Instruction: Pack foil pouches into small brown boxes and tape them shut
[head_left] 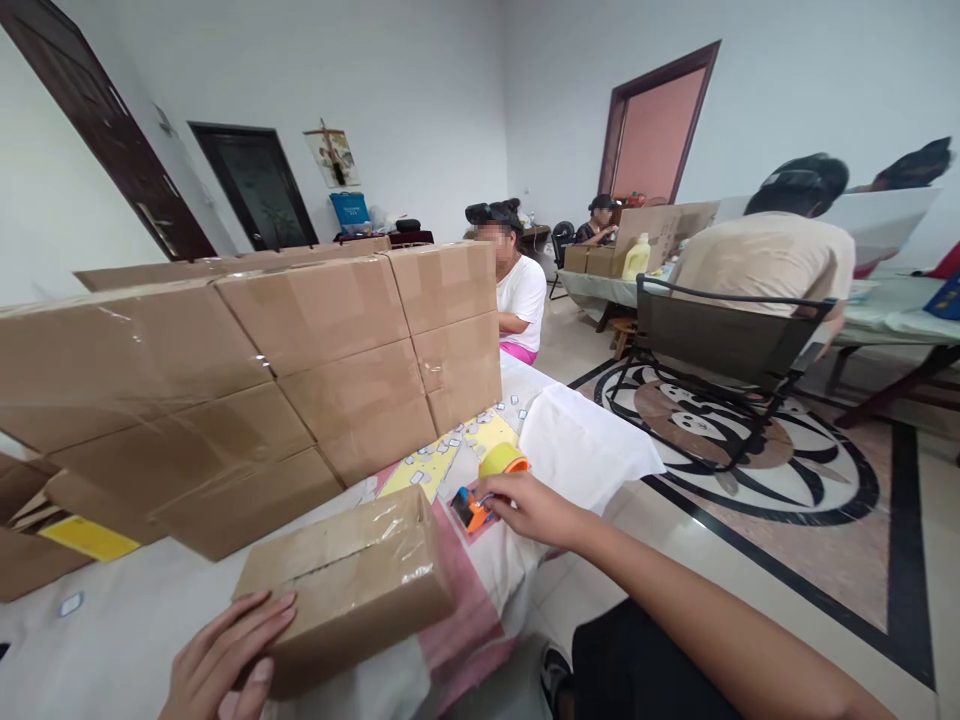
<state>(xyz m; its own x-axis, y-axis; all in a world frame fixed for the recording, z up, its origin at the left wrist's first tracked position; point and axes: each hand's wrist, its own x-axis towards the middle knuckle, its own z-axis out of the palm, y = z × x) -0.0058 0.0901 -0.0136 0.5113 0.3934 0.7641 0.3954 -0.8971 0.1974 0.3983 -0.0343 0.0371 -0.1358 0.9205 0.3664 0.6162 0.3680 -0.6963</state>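
Observation:
My left hand lies with its fingers stretched over the near left corner of a cardboard box. Clear tape shines across the top and right end of this box. Just right of it, my right hand has its fingers closed on a tape dispenser with orange and blue parts. The dispenser's yellow tape roll shows beyond my fingers. Part of the dispenser is hidden by my hand.
Stacked, taped cardboard boxes form a wall behind the box. A white cloth hangs over the table's right edge. A person in a white shirt sits beyond the stack. Another person sits in a dark chair at right.

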